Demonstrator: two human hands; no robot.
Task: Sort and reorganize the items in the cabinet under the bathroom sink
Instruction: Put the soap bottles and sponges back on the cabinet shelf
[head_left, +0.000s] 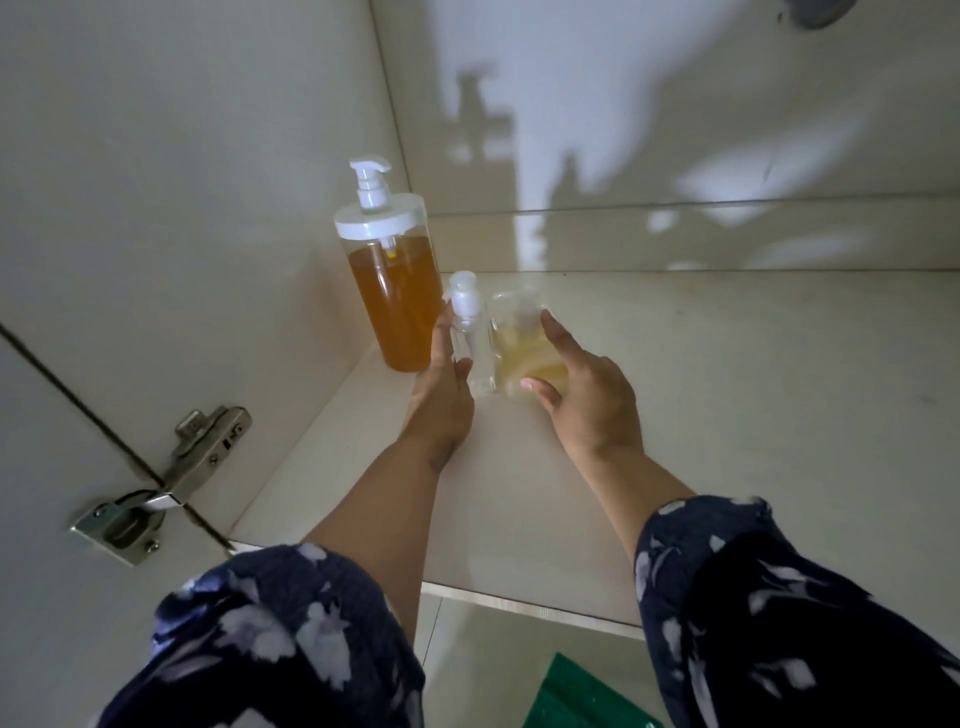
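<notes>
**Two small bottles being set beside the big pump bottle**

The cabinet floor (675, 415) fills most of the view, pale and dimly lit, with the side wall (182, 208) running from nine to eleven o'clock and the back wall (675, 104) across twelve, streaked with shadows. At eight o'clock a metal door hinge (161, 483) sits on the cabinet edge. A corner of something green (587, 696) shows on the floor outside, at six o'clock.

The tall pump bottle (395, 280), filled with amber liquid, stands upright in the corner at eleven o'clock from centre.

Just at its right, the left hand (441, 395) holds a small clear bottle (465, 322) with a white cap, fingers lying along its side; the grip is narrow, closed on the bottle. At one o'clock from it, the right hand (587, 395) wraps a short clear bottle (524, 348) holding a little yellowish liquid, thumb and fingers curled round it. The two small bottles seem to touch, though the dim light makes that hard to confirm, nor can I tell whether their bases rest on the floor.

The step in hand looks like grouping the liquids together in the corner. The next move probably calls for setting both upright, snug against the pump bottle, then loosening each grip without tipping them.
</notes>
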